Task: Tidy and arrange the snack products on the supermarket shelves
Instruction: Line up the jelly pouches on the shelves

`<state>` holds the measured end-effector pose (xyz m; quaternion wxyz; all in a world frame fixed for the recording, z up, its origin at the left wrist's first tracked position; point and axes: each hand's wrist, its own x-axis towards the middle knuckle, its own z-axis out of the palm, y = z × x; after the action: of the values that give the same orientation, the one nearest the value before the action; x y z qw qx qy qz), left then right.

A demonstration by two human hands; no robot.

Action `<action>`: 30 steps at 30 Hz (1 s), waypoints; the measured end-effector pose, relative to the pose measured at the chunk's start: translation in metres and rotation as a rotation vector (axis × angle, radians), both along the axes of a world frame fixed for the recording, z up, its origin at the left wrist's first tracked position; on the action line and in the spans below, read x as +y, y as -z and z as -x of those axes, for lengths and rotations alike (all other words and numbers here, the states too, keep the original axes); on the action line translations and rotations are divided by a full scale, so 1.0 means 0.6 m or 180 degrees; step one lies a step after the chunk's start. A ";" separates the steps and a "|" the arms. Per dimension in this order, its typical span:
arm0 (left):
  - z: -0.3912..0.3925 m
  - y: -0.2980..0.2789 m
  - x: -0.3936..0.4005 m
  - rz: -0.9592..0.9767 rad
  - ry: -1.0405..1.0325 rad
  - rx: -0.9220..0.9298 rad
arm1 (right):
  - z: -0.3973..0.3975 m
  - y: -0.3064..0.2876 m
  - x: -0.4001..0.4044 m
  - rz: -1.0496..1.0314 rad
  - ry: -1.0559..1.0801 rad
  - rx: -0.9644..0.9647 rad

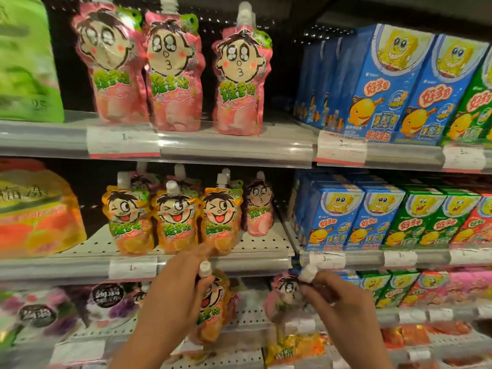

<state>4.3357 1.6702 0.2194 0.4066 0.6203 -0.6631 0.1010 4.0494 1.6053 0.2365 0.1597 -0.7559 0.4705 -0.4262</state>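
The left hand (175, 294) is curled around the neck of an orange pouch (210, 312), just under its white cap, so the pouch hangs upright and can probably go straight into a row. The right hand (343, 307) pinches a pink pouch (285, 296) at its cap in the same way. Both pouches hang in front of the lower shelf edge (80, 270), not yet on any shelf.

On the middle shelf three orange pouches (173, 222) stand in front, and one pink pouch (259, 209) stands at their right; more may hide behind. I think the held orange one belongs here. On the top shelf three pink pouches (175, 73) stand in a row, likely the place for the pink ones. Blue boxes (378, 86) fill the right side.
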 end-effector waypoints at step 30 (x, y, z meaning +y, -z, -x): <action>-0.040 0.087 -0.009 -0.0465 -0.0011 0.0703 | -0.124 -0.148 -0.156 0.0378 -0.0077 0.0406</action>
<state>4.3597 1.6648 0.1674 0.4307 0.6568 -0.6188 -0.0158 4.1239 1.5117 0.3253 0.0894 -0.7953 0.4445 -0.4024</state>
